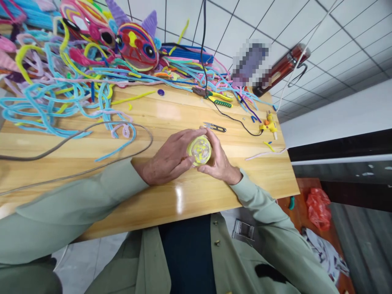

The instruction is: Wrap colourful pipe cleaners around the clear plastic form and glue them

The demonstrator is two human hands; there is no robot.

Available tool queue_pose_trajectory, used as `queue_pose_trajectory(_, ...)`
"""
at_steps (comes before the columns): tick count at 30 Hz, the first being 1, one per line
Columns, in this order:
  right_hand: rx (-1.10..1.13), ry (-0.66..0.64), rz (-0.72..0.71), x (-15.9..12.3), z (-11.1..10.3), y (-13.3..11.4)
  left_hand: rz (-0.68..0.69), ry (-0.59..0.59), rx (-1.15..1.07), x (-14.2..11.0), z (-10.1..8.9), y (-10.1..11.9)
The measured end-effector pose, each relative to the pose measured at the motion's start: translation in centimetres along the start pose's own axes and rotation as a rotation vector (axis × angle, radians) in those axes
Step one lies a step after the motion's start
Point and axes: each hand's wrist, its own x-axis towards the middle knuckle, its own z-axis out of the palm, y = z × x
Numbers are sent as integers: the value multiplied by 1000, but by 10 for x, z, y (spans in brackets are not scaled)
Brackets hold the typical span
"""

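Observation:
Both hands are wrapped round a clear round container with a yellow rim (200, 150), held above the front middle of the wooden table. Yellow patches show inside it; what they are I cannot make out. My left hand (171, 157) closes on its left side, with the thumb at the near edge. From the right, my right hand (218, 159) curls its fingers and thumb about it. Just beyond the fingertips lies a pair of thread snips (215, 127). The container's underside is hidden.
Tangled blue, yellow and pink pipe cleaners (55, 102) cover the table's left and back. Among them sits a colourful fish-like figure (139, 47). Pliers (200, 93), a green-handled tool (222, 102), a yellow glue gun (269, 124) and a red flask (281, 69) stand or lie further right. Cables cross the table (183, 200).

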Motion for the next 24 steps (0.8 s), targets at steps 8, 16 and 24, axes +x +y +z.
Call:
queue_pose_trajectory(8, -56, 223, -12, 12, -13, -21, -3, -24, 4, 2, -3, 0)
queue_pose_trajectory(16, -17, 245, -1, 13, -5, -21, -1, -39, 8, 5, -1, -2)
queue_pose_trajectory(24, -55, 249, -25, 12, -8, -23, -1, -29, 4, 2, -3, -2)
